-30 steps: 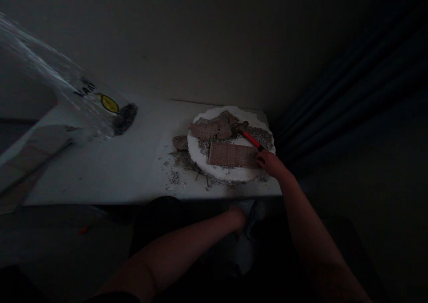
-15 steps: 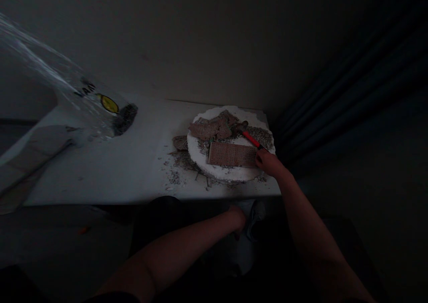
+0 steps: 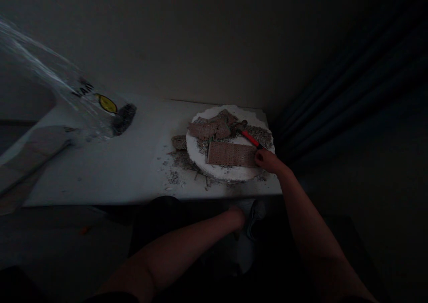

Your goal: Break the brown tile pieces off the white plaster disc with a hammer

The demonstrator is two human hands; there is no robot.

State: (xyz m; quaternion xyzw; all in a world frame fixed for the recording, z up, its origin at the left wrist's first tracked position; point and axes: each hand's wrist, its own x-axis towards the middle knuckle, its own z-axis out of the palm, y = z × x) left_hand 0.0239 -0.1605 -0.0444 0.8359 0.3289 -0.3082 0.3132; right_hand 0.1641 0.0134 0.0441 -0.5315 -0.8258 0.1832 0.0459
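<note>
My right hand (image 3: 267, 160) is closed around the black grip of a red-handled hammer (image 3: 250, 138). The hammer's head rests among grey crumbs on a thick white round slab (image 3: 203, 160). A flat brown rectangular piece with a perforated or woven-looking surface (image 3: 230, 154) lies on the slab, its right end just beside my right hand. Behind it sits a crumpled piece of similar brown material (image 3: 210, 129). Below the table's front edge hangs my left hand (image 3: 236, 219); its fingers are too dark to make out, and it is apart from the slab.
The pale table (image 3: 133, 174) stands against a wall. Grey debris (image 3: 175, 174) is scattered left of the slab. A clear plastic bag (image 3: 107, 107) with a yellow mark and dark bits in its end lies at left. A dark curtain (image 3: 334, 89) hangs at right.
Almost nothing differs: the hammer and both hands keep their places, and the view has shifted only very slightly.
</note>
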